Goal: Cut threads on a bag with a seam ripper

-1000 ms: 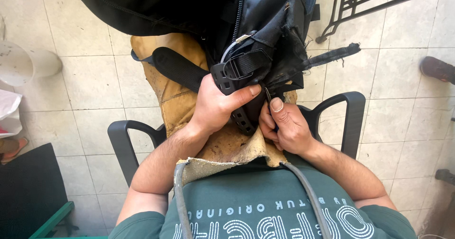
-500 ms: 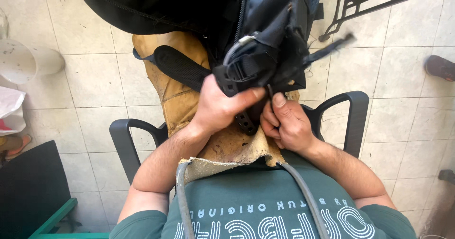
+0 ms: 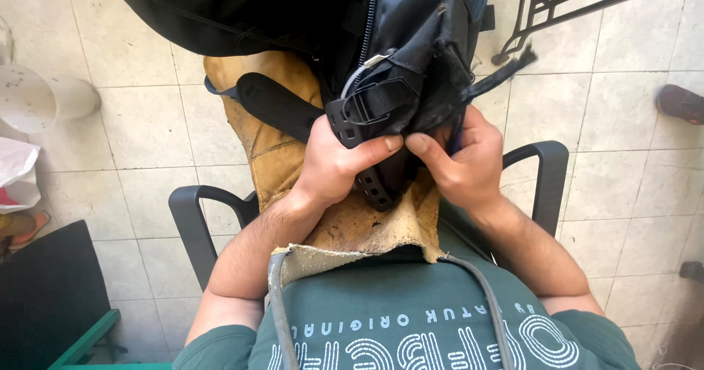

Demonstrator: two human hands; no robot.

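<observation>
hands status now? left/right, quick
Left hand: closed, gripping the black backpack by its plastic buckle.
Right hand: closed, pinching the backpack fabric beside the left thumb.

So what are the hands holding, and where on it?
Both the left hand and the right hand pinch the black backpack at its lower edge, beside the buckle.

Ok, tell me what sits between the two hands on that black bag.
In the head view, the left hand and right hand nearly meet at the thumbs; between them is only a fold of the black bag and its strap buckle.
</observation>
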